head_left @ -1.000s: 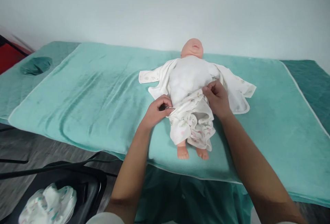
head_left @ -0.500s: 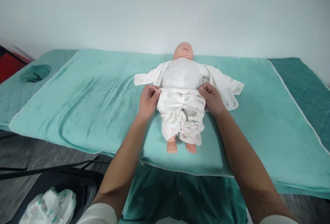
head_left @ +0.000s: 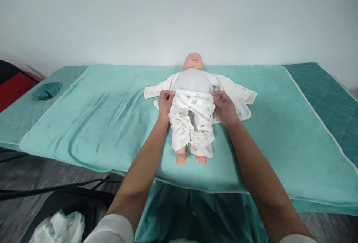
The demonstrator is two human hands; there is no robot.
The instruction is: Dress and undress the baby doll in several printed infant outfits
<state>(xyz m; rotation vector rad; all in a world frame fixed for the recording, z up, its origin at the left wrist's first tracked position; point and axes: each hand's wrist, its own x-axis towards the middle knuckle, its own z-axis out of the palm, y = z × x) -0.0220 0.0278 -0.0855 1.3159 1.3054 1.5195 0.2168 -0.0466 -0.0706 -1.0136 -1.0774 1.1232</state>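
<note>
A baby doll (head_left: 192, 78) lies on its back on a teal towel (head_left: 112, 116), head toward the wall. It wears an open white jacket (head_left: 237, 95) spread to both sides and white printed trousers (head_left: 192, 123). My left hand (head_left: 165, 101) is closed in a pinch on the trousers' waistband at the doll's right hip. At the other hip, my right hand (head_left: 223, 106) grips the same waistband. The waistband sits at the doll's belly. Bare feet (head_left: 190, 158) poke out of the trouser legs.
The towel covers a green padded table (head_left: 330, 97) against a white wall. A dark green cloth (head_left: 46, 90) lies at the far left. Below left, a black tray (head_left: 69, 205) holds a crumpled white printed garment (head_left: 58, 228). A red object (head_left: 13, 88) stands at the left edge.
Both hands have drawn the trousers' waistband up from the doll's hips to its belly. The view has shifted so the doll sits farther away.
</note>
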